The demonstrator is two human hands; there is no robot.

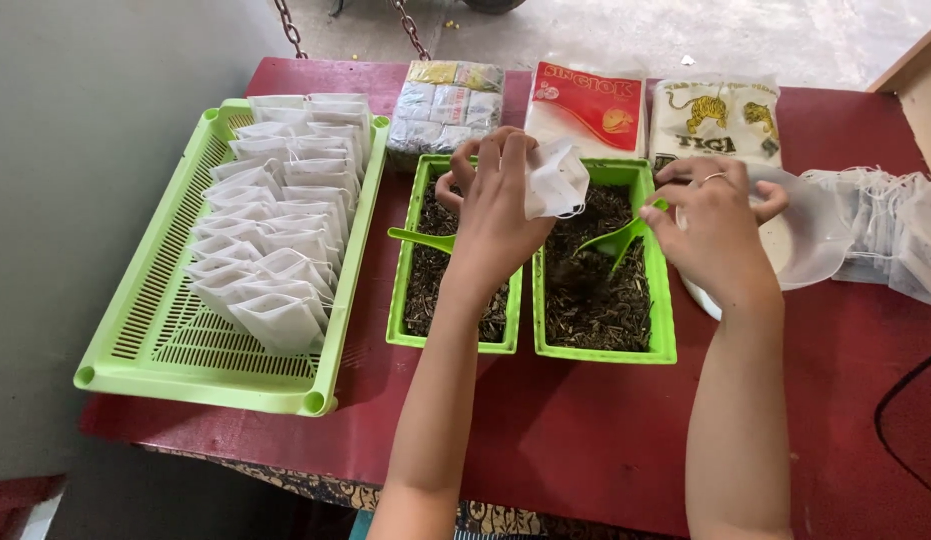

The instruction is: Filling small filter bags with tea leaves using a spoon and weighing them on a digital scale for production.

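Over the right tray (pixel 666 300), the left hand (pixel 496 200) pinches a bag (pixel 558 180) open; the right hand (pixel 711 225) grips a scoop (pixel 616 240). Filling step: next, tip leaves (pixel 596 290) in squarely.

One view only, from a camera on the person's head, tilted steeply down and forward over the red table (pixel 586 440). It sits close: both forearms rise from the bottom edge, and the green trays (pixel 596 350) fill the middle. At the top, the far table edge and bare concrete floor (pixel 786 35) show.
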